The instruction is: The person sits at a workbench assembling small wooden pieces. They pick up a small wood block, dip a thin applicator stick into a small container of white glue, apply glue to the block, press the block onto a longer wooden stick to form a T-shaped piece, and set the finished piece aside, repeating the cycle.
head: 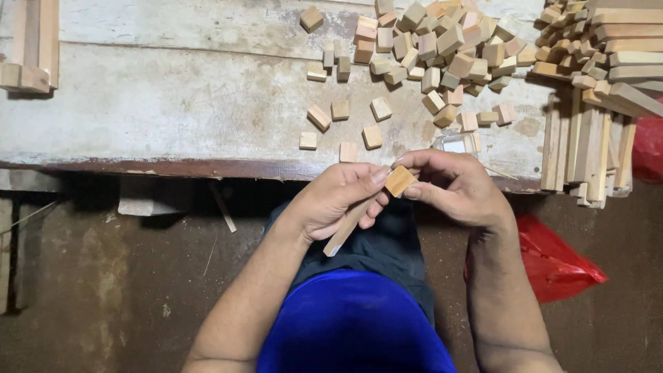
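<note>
Presently, left hand (331, 200) is gripping a wooden stick (345, 229), fingers wrapped around it, the stick angling down toward the lap. Right hand (452, 183) is pinching a small wooden block (400, 180) between thumb and fingers, pressing it against the stick's upper end, just below the surface (173, 103) edge. Loose wooden blocks (442, 48) are lying heaped on the surface; wooden slats (583, 148) are lying stacked at right; red bag (556, 262) is lying on the floor.

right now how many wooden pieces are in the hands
2: a long thin pale wooden stick in the left hand, and a small square tan wooden block pinched by the right hand. Palms may hide more.
</note>
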